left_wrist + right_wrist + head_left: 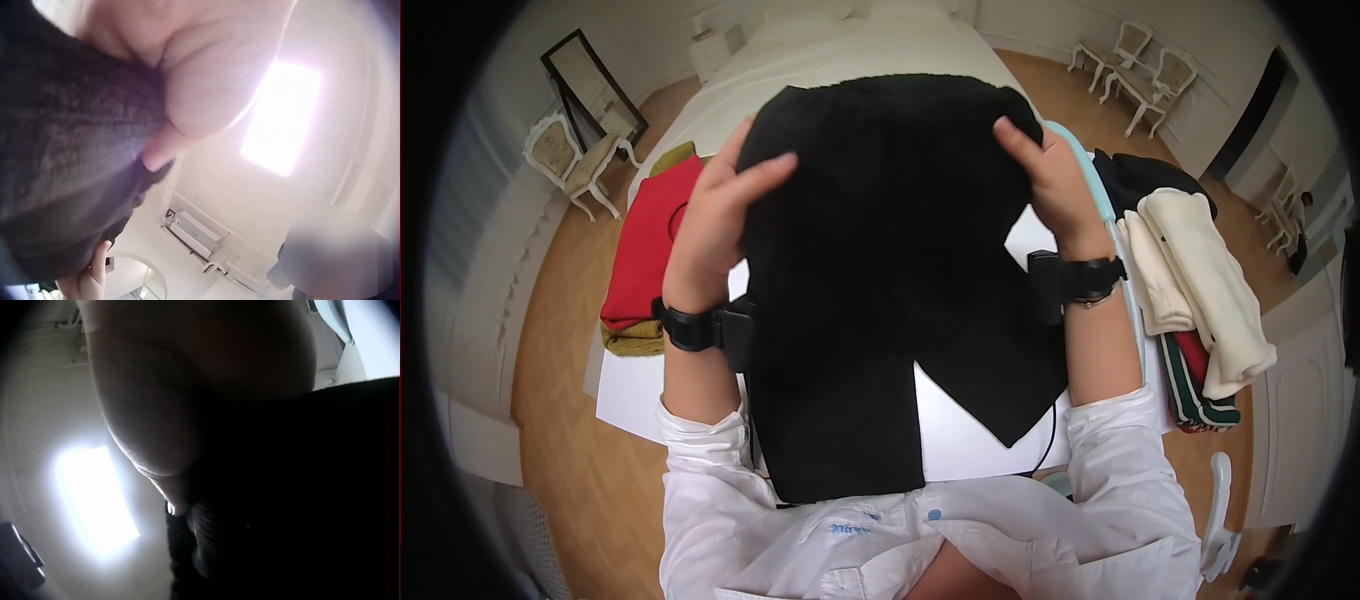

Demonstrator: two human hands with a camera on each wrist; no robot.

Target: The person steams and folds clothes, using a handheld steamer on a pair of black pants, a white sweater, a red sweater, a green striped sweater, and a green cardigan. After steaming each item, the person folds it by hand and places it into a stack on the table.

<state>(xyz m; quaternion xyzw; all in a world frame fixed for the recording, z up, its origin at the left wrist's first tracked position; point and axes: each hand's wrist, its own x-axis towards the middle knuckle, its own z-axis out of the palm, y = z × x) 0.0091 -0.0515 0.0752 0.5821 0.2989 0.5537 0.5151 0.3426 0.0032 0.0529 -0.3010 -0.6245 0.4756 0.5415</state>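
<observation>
A black garment (890, 230) hangs stretched between both hands in front of the body. Its lower part splits into two leg-like panels, the left one long and straight, the right one ending in a point. My left hand (712, 215) grips its upper left edge, thumb on the near face and fingers hidden behind. At the upper right edge my right hand (1065, 190) pinches it the same way. The left wrist view shows the dark cloth (69, 144) bunched under the left hand. In the right wrist view a ribbed, knit-looking edge (203, 540) runs below the thumb.
Below the garment is a white tabletop (635, 395). Folded red clothing (650, 245) lies on an olive piece at the left. Cream folded clothes (1200, 285) top a green striped item (1195, 390) at the right. A light blue curved tube (1090, 170) rises beside the right hand; a bed (870, 50) stands behind.
</observation>
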